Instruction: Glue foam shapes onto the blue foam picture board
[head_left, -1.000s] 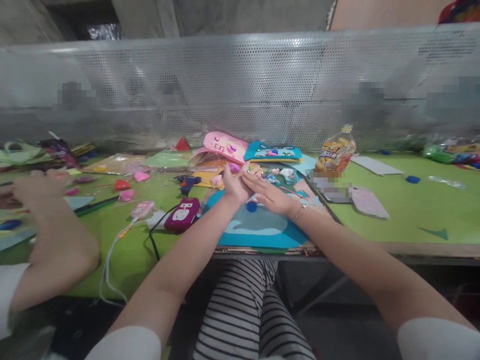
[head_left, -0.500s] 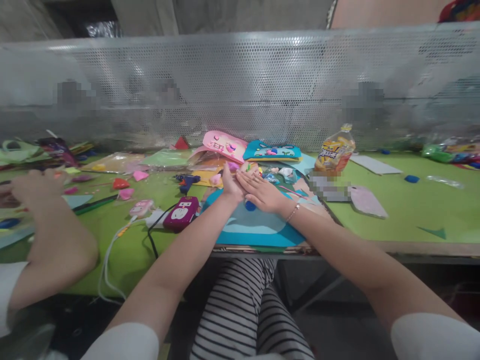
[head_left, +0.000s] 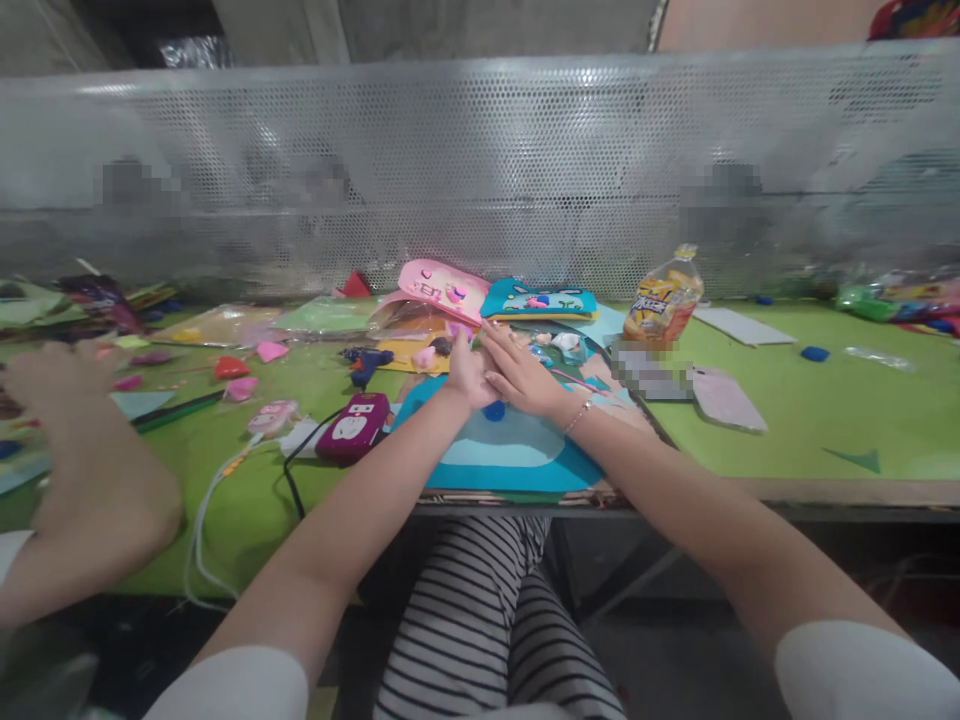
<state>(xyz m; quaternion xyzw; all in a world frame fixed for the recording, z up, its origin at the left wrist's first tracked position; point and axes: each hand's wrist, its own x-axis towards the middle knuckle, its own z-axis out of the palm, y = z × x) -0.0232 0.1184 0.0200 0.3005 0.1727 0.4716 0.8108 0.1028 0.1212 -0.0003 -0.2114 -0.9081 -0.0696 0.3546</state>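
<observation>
My left hand [head_left: 471,376] is palm up, its fingers stretched out and partly covered. Across it lies my right hand [head_left: 521,372], flat with straight fingers, palm against palm. Whatever may be between the palms is hidden. Just below the hands, a small blue lump [head_left: 493,411] rests on a light blue sheet [head_left: 495,445] with a darker blue border. Behind them are a pink decorated piece [head_left: 442,290] and a blue decorated pouch-like piece [head_left: 536,300]. A glue gun [head_left: 364,365] lies to the left of my left hand.
A purple box [head_left: 354,427] with cables sits left of my forearm. To the right are a snack bag [head_left: 664,300], a phone-shaped pink item [head_left: 726,400] and a white slab [head_left: 742,325]. Another person's arm [head_left: 97,470] reaches in at far left. A perforated metal screen [head_left: 450,170] stands behind.
My right hand has shifted slightly over my left, with its fingers now pointing more upward. The palms remain together. The whole view has moved a little.
</observation>
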